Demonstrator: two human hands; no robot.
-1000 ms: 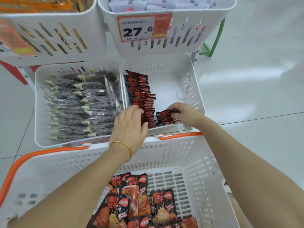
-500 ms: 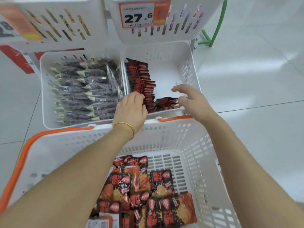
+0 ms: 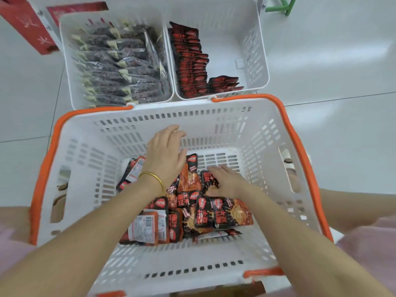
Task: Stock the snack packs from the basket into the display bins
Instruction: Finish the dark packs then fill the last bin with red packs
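Observation:
Several red-and-black snack packs (image 3: 222, 217) lie loose on the floor of the white basket (image 3: 278, 151) with orange handles. My left hand (image 3: 165, 155), a gold bangle on its wrist, hovers over the far packs with fingers straight and holds nothing. My right hand (image 3: 227, 181) lies flat on the packs at the basket's middle, fingers stretched forward. Beyond the basket, the right display bin (image 3: 255, 46) holds a row of the same packs (image 3: 190, 61) along its left wall and a short stack at its front.
The left display bin (image 3: 68, 67) is full of dark clear-wrapped packs (image 3: 122, 67). A red sign (image 3: 27, 24) and a green frame leg (image 3: 282, 7) stand on the pale tiled floor at the back. A pink sleeve shows at the lower right.
Both hands have drawn back from the right display bin and come down into the basket. The view has tilted downward, so the upper bins and the price tag are out of sight.

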